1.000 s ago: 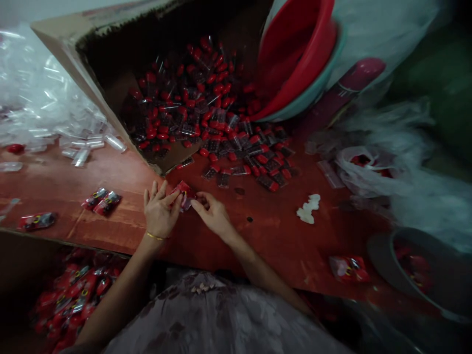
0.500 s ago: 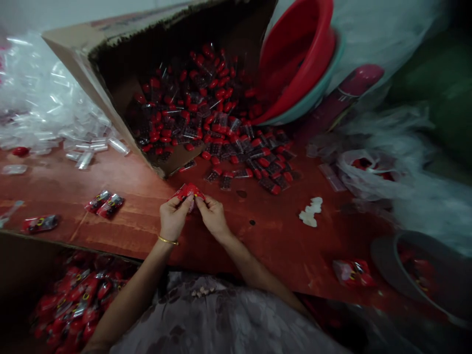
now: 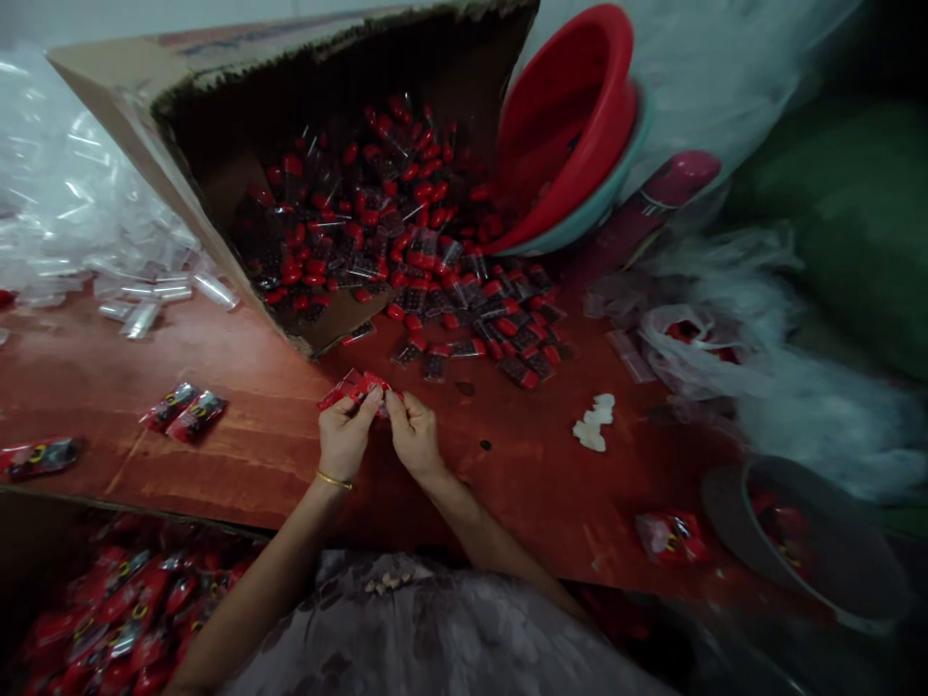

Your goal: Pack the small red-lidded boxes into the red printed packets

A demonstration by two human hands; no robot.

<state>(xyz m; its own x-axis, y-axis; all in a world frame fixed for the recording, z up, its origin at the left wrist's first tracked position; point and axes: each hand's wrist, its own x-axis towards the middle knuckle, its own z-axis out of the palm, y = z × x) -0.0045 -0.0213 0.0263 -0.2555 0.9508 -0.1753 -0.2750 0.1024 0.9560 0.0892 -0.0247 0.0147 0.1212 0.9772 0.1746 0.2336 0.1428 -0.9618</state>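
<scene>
My left hand (image 3: pixel 343 437) and my right hand (image 3: pixel 415 435) meet over the red-brown table. Between their pinched thumbs and fingers is a small red plastic packet (image 3: pixel 355 385) with a shiny surface. My fingers cover part of it, and its contents do not show clearly. Beyond my hands lies a pile of small clear tubes with red caps and dark contents (image 3: pixel 427 280), spilling out of a cardboard box (image 3: pixel 210 217) on its side. To the left, two red and black packets (image 3: pixel 185 411) lie side by side, with another packet (image 3: pixel 38 457) farther left.
A red basin (image 3: pixel 616 58) leans in a pale blue one by a pink-capped spray can (image 3: pixel 663 188). Clear empty tubes (image 3: pixel 141 314) heap at left. Packets fill a box (image 3: pixel 123 609) below. At right are white scraps (image 3: pixel 594 422), a packet (image 3: pixel 673 537), a grey container (image 3: pixel 736 498) and plastic bags (image 3: pixel 797 387).
My view has shifted slightly, so most of the scene sits farther left. Both hands still pinch the red packet, which shows at a slightly different angle, spread more to the left.
</scene>
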